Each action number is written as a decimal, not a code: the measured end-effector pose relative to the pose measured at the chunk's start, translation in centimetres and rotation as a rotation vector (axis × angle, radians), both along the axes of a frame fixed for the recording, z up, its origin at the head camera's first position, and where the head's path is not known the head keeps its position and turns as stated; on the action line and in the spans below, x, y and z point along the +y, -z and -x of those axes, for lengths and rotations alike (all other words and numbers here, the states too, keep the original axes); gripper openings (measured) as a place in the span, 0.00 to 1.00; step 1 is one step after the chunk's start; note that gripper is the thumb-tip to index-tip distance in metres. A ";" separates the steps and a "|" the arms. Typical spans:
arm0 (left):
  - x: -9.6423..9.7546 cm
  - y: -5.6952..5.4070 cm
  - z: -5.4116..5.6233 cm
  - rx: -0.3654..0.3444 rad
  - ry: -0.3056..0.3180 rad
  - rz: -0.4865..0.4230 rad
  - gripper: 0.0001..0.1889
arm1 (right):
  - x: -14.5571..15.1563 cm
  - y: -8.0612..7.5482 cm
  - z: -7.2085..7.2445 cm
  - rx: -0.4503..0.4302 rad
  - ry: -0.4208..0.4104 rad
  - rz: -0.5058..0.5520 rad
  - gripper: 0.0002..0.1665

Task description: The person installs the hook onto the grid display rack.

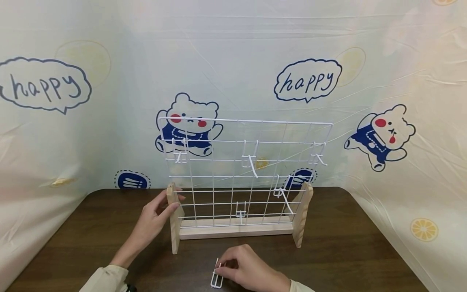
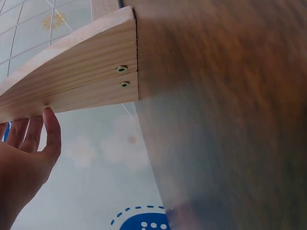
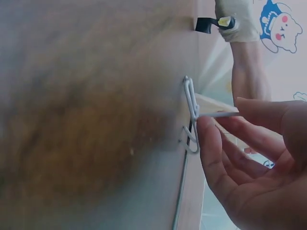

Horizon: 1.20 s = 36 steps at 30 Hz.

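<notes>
A white wire grid (image 1: 244,121) stands upright in a pale wooden stand (image 1: 237,232), with several white hooks hanging on it, including a long-pronged one (image 1: 251,164) near the middle. My left hand (image 1: 155,217) grips the upper edge of the left wooden side panel (image 1: 174,227), thumb in front and fingers partly hidden behind. Two metal fasteners show on that panel (image 2: 86,81) in the left wrist view. In front of the stand, my right hand (image 1: 248,265) pinches the prong of a loose white wire hook (image 3: 192,103) between thumb and fingers, low over the tabletop.
The stand sits on a dark brown wooden table (image 1: 346,251) with rounded far corners. Behind it hangs a pale curtain (image 1: 240,52) printed with bears, lemon slices and "happy" bubbles. The right side panel (image 1: 302,219) holds the grid's other end. A dark band shows at my left cuff.
</notes>
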<state>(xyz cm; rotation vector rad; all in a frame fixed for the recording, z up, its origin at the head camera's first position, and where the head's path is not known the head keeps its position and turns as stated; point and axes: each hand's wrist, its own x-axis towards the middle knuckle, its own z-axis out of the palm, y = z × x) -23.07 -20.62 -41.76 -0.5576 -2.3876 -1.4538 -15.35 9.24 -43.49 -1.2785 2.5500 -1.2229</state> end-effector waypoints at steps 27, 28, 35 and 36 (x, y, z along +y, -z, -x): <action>0.0 -0.1 0.0 0.001 -0.008 0.008 0.21 | -0.1 -0.6 -0.3 -0.333 -0.049 0.259 0.11; 0.0 -0.1 0.0 0.000 -0.008 0.008 0.21 | -0.1 -0.6 -0.4 -0.356 -0.055 0.273 0.11; 0.0 -0.1 0.0 -0.012 -0.008 0.008 0.21 | 0.0 -0.3 -0.1 -0.506 -0.216 0.453 0.12; 0.0 -0.1 0.0 -0.012 -0.008 0.008 0.21 | 0.0 -0.3 0.0 -0.520 -0.236 0.474 0.13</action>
